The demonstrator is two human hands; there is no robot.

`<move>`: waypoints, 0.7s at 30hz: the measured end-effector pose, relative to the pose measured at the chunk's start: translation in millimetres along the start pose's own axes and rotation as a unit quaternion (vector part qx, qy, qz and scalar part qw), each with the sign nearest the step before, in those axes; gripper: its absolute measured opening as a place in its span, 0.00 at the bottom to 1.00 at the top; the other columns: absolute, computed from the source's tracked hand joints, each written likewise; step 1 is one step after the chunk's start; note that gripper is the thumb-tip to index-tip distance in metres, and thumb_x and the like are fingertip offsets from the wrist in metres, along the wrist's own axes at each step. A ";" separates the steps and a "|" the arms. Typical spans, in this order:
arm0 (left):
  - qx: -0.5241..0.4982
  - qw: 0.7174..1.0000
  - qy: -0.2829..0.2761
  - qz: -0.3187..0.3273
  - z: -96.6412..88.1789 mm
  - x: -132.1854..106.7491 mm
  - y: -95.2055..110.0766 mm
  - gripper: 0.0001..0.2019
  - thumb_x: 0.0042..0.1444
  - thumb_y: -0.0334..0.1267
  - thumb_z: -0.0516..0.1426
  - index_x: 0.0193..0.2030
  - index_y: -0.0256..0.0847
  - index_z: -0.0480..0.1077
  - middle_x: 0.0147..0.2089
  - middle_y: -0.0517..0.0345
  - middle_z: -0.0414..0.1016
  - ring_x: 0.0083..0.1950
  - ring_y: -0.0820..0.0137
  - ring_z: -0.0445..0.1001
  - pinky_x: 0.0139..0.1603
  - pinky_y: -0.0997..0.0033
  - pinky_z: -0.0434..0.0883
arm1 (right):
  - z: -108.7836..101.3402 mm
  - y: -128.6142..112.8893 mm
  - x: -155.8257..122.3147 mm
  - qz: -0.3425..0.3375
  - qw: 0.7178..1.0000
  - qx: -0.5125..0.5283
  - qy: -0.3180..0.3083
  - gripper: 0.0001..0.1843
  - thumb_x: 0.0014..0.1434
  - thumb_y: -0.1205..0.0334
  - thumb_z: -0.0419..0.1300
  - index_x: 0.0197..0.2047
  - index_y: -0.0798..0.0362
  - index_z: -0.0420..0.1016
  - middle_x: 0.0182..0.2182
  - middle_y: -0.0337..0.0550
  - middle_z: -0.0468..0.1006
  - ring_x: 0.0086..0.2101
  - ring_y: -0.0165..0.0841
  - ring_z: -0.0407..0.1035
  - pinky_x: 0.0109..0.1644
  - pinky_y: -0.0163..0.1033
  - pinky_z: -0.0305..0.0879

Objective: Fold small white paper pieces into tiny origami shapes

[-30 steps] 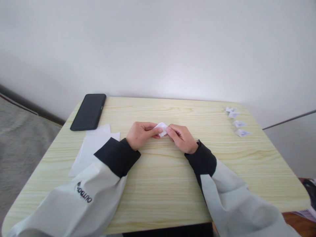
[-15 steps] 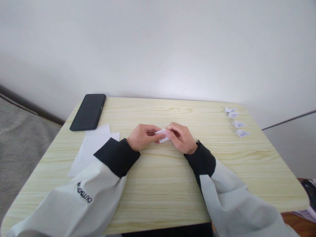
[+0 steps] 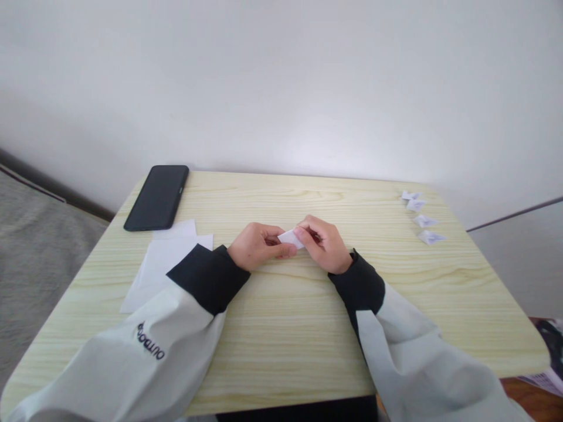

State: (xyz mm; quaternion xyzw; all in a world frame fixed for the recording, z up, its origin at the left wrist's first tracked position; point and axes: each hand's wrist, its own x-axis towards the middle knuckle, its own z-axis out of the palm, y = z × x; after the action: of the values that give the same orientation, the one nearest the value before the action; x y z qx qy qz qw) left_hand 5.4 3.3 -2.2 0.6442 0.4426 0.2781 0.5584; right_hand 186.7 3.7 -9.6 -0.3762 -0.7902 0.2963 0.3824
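Observation:
A small folded piece of white paper (image 3: pixel 289 237) is held just above the middle of the table, between both hands. My left hand (image 3: pixel 259 246) pinches its lower left part, thumb along the near edge. My right hand (image 3: pixel 323 243) grips the right end, thumb on top and fingers curled behind. Parts of the paper are covered by the fingers. Flat white paper sheets (image 3: pixel 169 258) lie overlapping on the left, partly under my left sleeve.
A black tablet or large phone (image 3: pixel 157 197) lies at the back left, next to the sheets. Several small folded white paper shapes (image 3: pixel 425 221) stand in a row at the right. The pale wooden table (image 3: pixel 290 328) meets a white wall (image 3: pixel 281 88) behind.
The folded paper has turned so more of its flat face shows. My left thumb has shifted down to its lower edge. Both hands stay in nearly the same place.

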 end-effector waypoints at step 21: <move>-0.050 0.998 0.029 0.034 0.2 3.1 -0.5 0.17 0.50 0.49 0.58 0.29 0.33 0.74 0.27 0.55 0.77 0.27 0.72 0.74 0.31 0.75 0.72 | 4.0 1.1 0.1 0.040 0.999 0.024 0.022 0.13 0.63 0.55 0.48 0.32 0.54 0.65 0.24 0.37 0.67 0.23 0.25 0.59 0.27 0.32 0.55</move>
State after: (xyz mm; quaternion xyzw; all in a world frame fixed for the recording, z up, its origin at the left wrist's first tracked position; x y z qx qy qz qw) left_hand 6.8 5.9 -3.1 0.6218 0.4220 0.3377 0.5669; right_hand 183.8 3.6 -12.5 -0.4047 -0.7587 0.3216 0.3965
